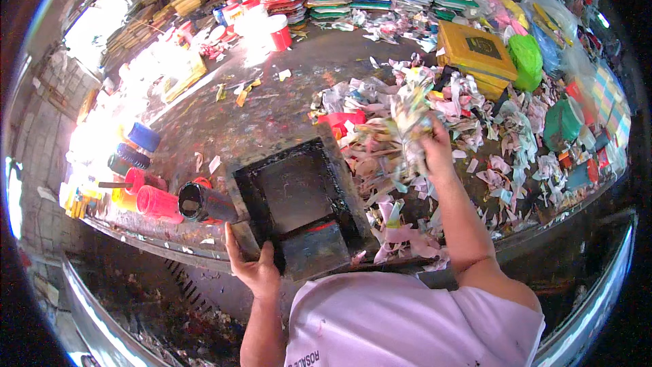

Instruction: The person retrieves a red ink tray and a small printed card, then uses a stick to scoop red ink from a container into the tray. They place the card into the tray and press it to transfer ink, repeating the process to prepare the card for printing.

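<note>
While the left hand (257, 270) grips the black frame (297, 194) at its near-left corner, the right hand (435, 148) clutches a blurred wad of scraps (409, 121) right of the frame; probably 1 hand should brace, the other keep loose ends gathered.

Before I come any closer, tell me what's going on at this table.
A person in a pale shirt is working at a stained table with bare hands. The left hand is at the near left corner of a dark frame by the table's near edge. The right hand holds a bundle of scraps, blurred, above a spread of loose scraps. A dark container sits just left of the frame.
</note>
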{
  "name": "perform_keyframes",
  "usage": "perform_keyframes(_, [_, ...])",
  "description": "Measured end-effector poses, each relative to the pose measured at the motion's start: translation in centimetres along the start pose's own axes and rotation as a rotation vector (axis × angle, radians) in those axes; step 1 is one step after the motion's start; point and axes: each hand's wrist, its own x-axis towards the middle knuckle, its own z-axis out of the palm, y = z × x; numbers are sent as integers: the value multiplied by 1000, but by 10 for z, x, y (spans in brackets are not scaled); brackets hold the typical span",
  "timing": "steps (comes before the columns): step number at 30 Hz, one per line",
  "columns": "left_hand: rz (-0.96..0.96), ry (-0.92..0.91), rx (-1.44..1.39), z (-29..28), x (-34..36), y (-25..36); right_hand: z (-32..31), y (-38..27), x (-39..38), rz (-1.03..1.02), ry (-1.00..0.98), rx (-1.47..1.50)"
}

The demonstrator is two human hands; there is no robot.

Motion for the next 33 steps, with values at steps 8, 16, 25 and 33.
perform_keyframes(8, [83, -246, -15, 63, -8, -35, -63, 23, -51, -4, 227, -863])
perform_keyframes(16, [161, -396, 89, 142, -3, -55, -71, -25, -66, -255, 413, -486])
perform_keyframes(25, [143, -483, 166, 109, -1, -48, 91, -49, -108, -589, -31, -546])
perform_keyframes(33, [350, -67, 113, -61, -15, -31, 265, -31, -172, -696, -688, -311])
